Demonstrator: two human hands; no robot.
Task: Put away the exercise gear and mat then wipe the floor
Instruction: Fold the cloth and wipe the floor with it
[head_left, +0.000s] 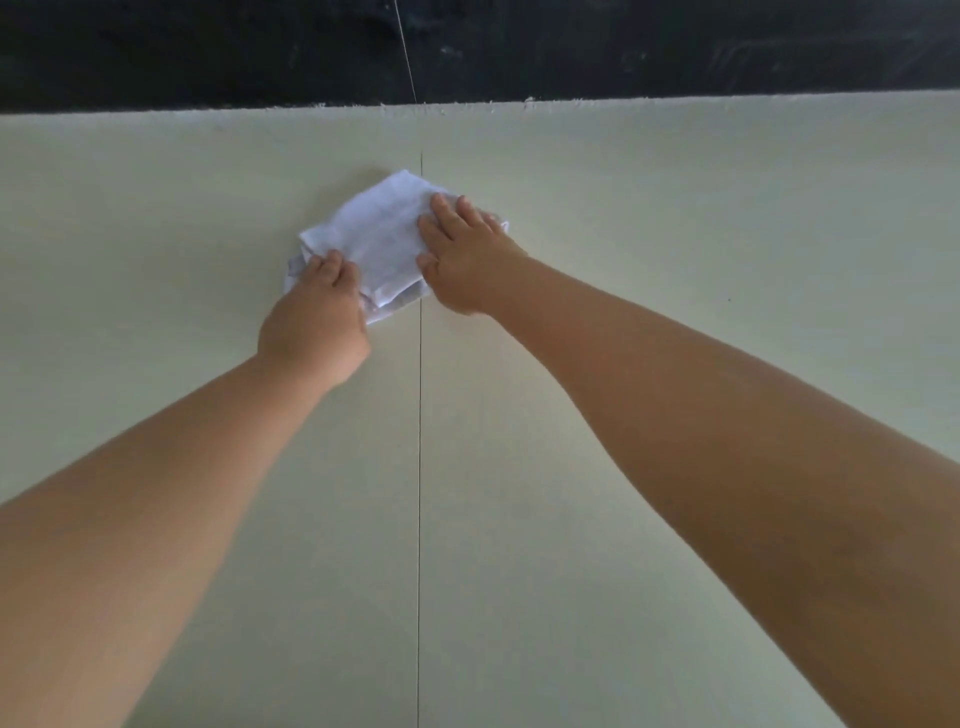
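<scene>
A folded white cloth (379, 236) lies flat on the pale floor (571, 364), just left of a thin dark joint line (420, 467) that runs between two tiles, its right corner reaching across that line. Both bare arms stretch forward from the bottom corners of the view. The left hand (314, 317) sits on the cloth's near left corner, knuckles up and fingers curled down onto the fabric; whether it pinches the cloth or only presses on it cannot be told. The right hand (462, 254) lies on the cloth's right side with straight, slightly spread fingers pressing flat on it. Beyond the cloth, the floor ends at a black wall band (675, 47), with rough pale flecks along the edge.
</scene>
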